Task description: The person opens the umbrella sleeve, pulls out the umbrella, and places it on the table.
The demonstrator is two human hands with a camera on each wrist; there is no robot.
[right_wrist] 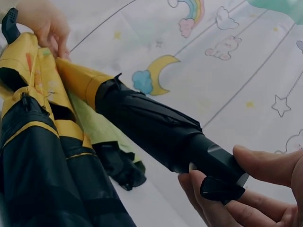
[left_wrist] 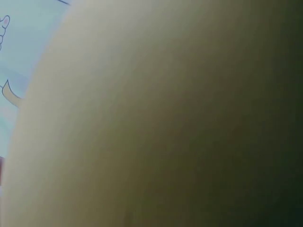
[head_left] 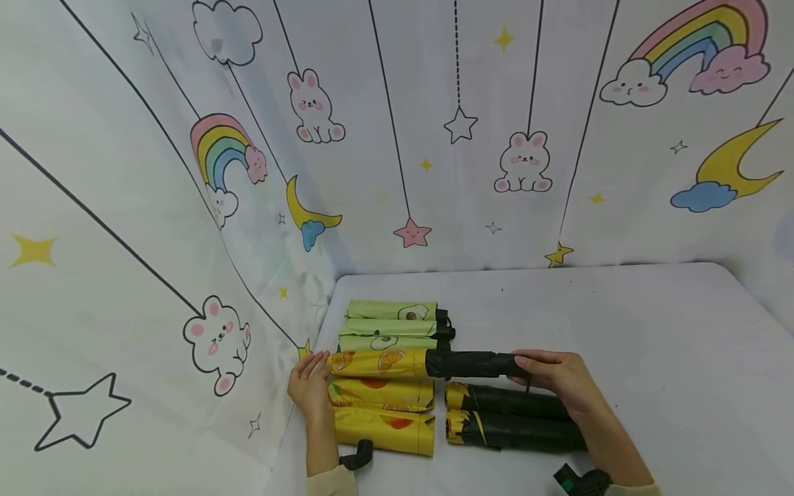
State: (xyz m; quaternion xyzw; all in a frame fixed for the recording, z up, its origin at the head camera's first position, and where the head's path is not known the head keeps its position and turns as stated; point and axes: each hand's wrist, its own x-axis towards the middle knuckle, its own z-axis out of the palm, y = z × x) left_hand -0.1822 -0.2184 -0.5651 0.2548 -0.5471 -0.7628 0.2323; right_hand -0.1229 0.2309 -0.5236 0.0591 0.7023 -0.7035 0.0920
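A folded umbrella, black at its right part, sits partly inside a yellow sleeve printed with orange slices. My right hand holds its black handle end between thumb and fingers; in the right wrist view a black strap tab hangs by the handle. At the other end, my left hand pinches the sleeve's tip. Below lie two yellow sleeves and, right of them, two black folded umbrellas with yellow ends. A blurred close surface fills most of the left wrist view.
Several green avocado-print sleeved umbrellas with black ends lie side by side just behind the held one. The white table meets a cloth wall at the back and another at the left, both printed with cartoons.
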